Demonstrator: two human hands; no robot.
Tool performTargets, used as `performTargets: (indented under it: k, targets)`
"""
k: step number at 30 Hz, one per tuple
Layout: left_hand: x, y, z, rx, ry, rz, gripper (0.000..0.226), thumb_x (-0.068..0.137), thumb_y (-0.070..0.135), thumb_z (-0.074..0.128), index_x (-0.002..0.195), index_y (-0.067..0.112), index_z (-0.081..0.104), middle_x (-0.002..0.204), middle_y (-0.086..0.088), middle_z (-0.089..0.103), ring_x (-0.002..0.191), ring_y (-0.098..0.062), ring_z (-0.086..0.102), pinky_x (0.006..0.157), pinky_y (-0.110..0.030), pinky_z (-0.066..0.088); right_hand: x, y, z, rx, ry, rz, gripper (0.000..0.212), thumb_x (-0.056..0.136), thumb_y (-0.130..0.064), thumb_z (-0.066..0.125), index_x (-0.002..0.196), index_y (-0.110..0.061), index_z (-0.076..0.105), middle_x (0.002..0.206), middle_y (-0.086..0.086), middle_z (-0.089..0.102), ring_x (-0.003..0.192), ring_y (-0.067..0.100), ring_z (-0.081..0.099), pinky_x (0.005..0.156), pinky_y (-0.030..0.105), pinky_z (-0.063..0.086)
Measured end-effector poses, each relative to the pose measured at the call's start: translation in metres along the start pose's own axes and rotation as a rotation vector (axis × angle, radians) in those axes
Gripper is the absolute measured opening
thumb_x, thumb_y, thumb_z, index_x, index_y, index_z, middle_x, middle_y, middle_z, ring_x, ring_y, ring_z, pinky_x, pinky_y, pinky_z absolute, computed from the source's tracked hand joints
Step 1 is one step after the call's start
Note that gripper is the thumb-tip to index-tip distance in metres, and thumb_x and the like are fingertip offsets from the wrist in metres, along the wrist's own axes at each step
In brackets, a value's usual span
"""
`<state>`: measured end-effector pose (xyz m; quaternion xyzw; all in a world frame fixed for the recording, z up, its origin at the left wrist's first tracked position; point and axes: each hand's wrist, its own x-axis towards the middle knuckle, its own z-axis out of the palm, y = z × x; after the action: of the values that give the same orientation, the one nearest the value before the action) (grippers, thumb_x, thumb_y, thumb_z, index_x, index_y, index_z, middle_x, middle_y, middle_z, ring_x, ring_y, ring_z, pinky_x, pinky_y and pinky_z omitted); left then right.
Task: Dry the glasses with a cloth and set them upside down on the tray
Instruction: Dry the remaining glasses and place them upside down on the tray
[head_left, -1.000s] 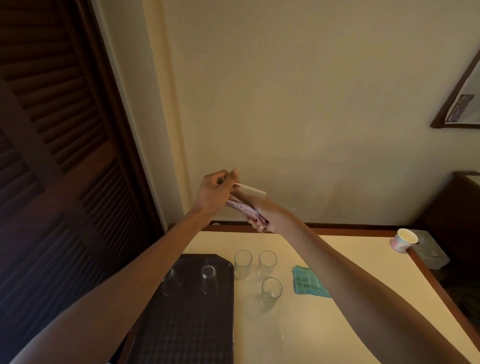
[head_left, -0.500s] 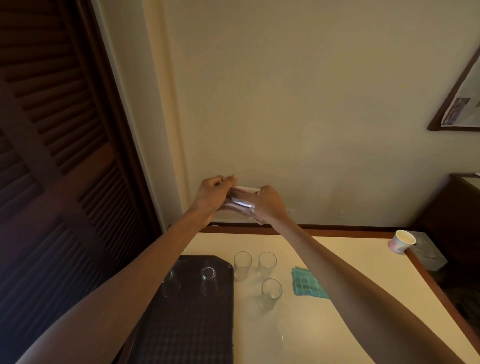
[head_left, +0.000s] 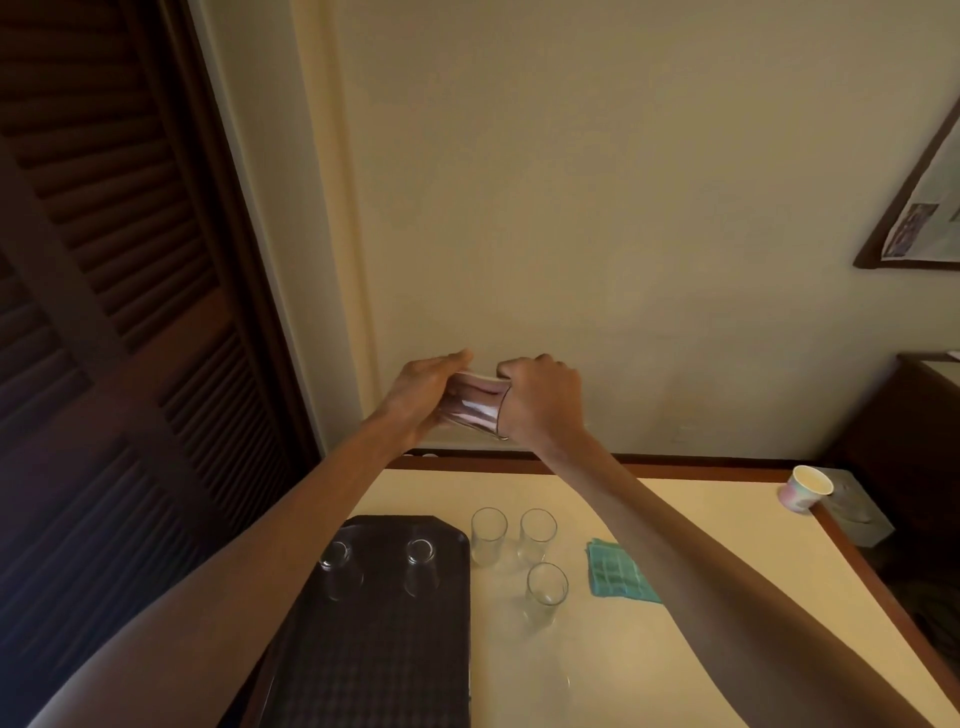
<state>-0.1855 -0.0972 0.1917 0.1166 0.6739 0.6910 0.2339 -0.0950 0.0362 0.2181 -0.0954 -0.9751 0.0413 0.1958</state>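
**Head view.** A glass (head_left: 475, 410) is held on its side in mid-air, above the far edge of the table (head_left: 737, 530) and in front of the wall. The left hand (head_left: 418, 397) cups the base end, and its grip is closed round the glass. The right hand (head_left: 543, 405) sits at the mouth end with its fingers curled. A pink cloth (head_left: 480, 415) shows through the clear wall, so this grip is judged to be closed on the cloth pushed inside, though the fingertips are hidden.

Below, 2 inverted glasses (head_left: 337, 566) stand at the far end of the dark tray (head_left: 363, 665). 3 upright glasses (head_left: 546, 592) wait on the table just right of the tray, with a green cloth (head_left: 621, 574) beside them.

**Handling.** The glass is judged light, rigid and brittle, with a thin wall and a thicker base. Its smooth surface would be slippery if wet.

- **Where to hold:** the safest hold is round the lower wall near the base, as the left hand has it. The rim is the weakest part.
- **Drying:** twisting the cloth inside presses outward on the wall, so a moderate squeeze should be enough.
- **Setting down:** the glass should be turned mouth down and its rim lowered flat onto the tray, apart from the 2 already there, to avoid a knock.
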Motion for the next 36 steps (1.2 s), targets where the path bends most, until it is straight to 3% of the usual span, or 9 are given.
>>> performTargets:
  k: [5, 8, 13, 17, 20, 24, 28, 33, 36]
  targets:
    - [-0.001, 0.002, 0.001, 0.167, 0.165, 0.314, 0.03, 0.096, 0.038, 0.069, 0.08, 0.013, 0.073, 0.073, -0.002, 0.066, 0.074, -0.018, 0.065, 0.07, -0.037, 0.058, 0.003, 0.005, 0.042, 0.826, -0.13, 0.37, 0.033, 0.085, -0.03, 0.077, 0.097, -0.002, 0.066, 0.078, 0.0, 0.067, 0.064, 0.016, 0.063, 0.056, 0.031, 0.048]
    - [-0.007, 0.004, 0.001, 0.205, 0.157, 0.437, 0.021, 0.097, 0.032, 0.071, 0.079, 0.021, 0.074, 0.076, 0.001, 0.072, 0.071, -0.01, 0.067, 0.063, -0.028, 0.056, -0.001, -0.006, 0.036, 1.254, -0.547, 0.599, 0.046, 0.093, -0.055, 0.058, 0.086, -0.01, 0.064, 0.057, 0.0, 0.059, 0.041, 0.01, 0.045, 0.036, 0.018, 0.035]
    - [-0.012, 0.007, -0.007, -0.068, -0.002, 0.24, 0.023, 0.1, 0.031, 0.063, 0.094, 0.011, 0.072, 0.088, -0.008, 0.072, 0.083, -0.023, 0.067, 0.076, -0.039, 0.051, 0.004, -0.001, 0.026, 0.736, -0.305, 0.4, 0.037, 0.092, -0.035, 0.068, 0.103, 0.0, 0.067, 0.075, 0.006, 0.065, 0.051, 0.017, 0.056, 0.043, 0.029, 0.046]
    - [-0.01, 0.01, -0.018, -0.057, -0.132, -0.019, 0.041, 0.101, 0.046, 0.059, 0.104, 0.008, 0.072, 0.094, -0.012, 0.072, 0.088, -0.025, 0.069, 0.084, -0.038, 0.054, 0.003, -0.007, 0.003, 0.065, 0.247, -0.061, 0.051, 0.08, -0.064, 0.039, 0.056, -0.021, 0.05, 0.046, -0.004, 0.033, 0.04, 0.012, 0.021, 0.046, 0.023, 0.018]
    - [-0.009, 0.01, -0.012, 0.018, -0.059, 0.019, 0.043, 0.104, 0.041, 0.056, 0.096, 0.002, 0.073, 0.09, -0.016, 0.075, 0.088, -0.029, 0.074, 0.085, -0.041, 0.059, 0.004, -0.011, -0.005, -0.024, 0.156, -0.079, 0.046, 0.078, -0.06, 0.031, 0.061, -0.021, 0.047, 0.051, -0.004, 0.033, 0.046, 0.022, 0.032, 0.047, 0.024, 0.014]
    - [-0.004, 0.006, -0.01, 0.146, 0.118, 0.282, 0.047, 0.098, 0.044, 0.062, 0.083, -0.001, 0.063, 0.077, -0.012, 0.06, 0.078, -0.026, 0.061, 0.073, -0.038, 0.053, 0.004, -0.004, 0.025, 0.528, -0.063, 0.182, 0.014, 0.086, -0.025, 0.071, 0.083, -0.014, 0.064, 0.062, -0.009, 0.051, 0.051, 0.01, 0.047, 0.051, 0.023, 0.034]
    - [-0.011, 0.006, -0.006, 0.232, 0.165, 0.472, 0.031, 0.101, 0.029, 0.063, 0.081, 0.007, 0.071, 0.069, -0.002, 0.065, 0.067, -0.011, 0.061, 0.062, -0.026, 0.049, -0.003, -0.015, 0.032, 1.264, -0.506, 0.553, 0.047, 0.097, -0.053, 0.054, 0.079, -0.01, 0.062, 0.051, -0.001, 0.058, 0.035, 0.006, 0.047, 0.034, 0.016, 0.035]
    - [-0.008, 0.002, -0.017, 0.115, -0.073, 0.244, 0.037, 0.092, 0.053, 0.064, 0.094, 0.017, 0.072, 0.089, -0.008, 0.069, 0.086, -0.027, 0.065, 0.075, -0.04, 0.052, -0.003, -0.004, 0.019, 0.413, -0.123, 0.16, 0.037, 0.089, -0.038, 0.065, 0.093, -0.002, 0.071, 0.07, 0.006, 0.064, 0.05, 0.016, 0.05, 0.044, 0.019, 0.031]
    - [-0.01, -0.002, -0.019, 0.111, -0.165, 0.018, 0.046, 0.105, 0.048, 0.053, 0.12, 0.005, 0.064, 0.11, -0.014, 0.07, 0.103, -0.029, 0.072, 0.078, -0.039, 0.062, -0.002, -0.011, -0.006, -0.052, -0.037, -0.026, 0.039, 0.07, -0.04, 0.034, 0.081, -0.017, 0.063, 0.069, 0.003, 0.049, 0.065, 0.028, 0.046, 0.054, 0.027, 0.026]
